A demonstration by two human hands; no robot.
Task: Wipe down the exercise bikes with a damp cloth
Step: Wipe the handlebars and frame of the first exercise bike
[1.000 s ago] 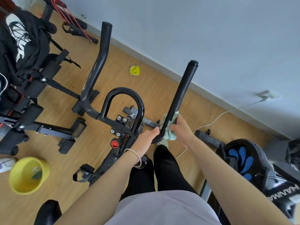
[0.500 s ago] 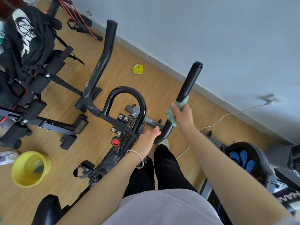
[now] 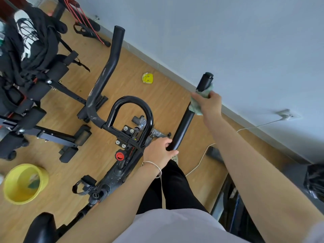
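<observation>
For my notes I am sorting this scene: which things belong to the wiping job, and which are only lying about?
For the job: green cloth, right handlebar, right hand, left hand, yellow bucket.

Lying about: yellow disc, white cable, black clothes, red bands.

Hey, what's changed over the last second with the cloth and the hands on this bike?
The right hand, gripping the green cloth around the right handlebar arm, slid up the bar from the lower bend to near its top end. The left hand kept its hold at the same bar's lower bend, and the yellow bucket stayed put.
</observation>
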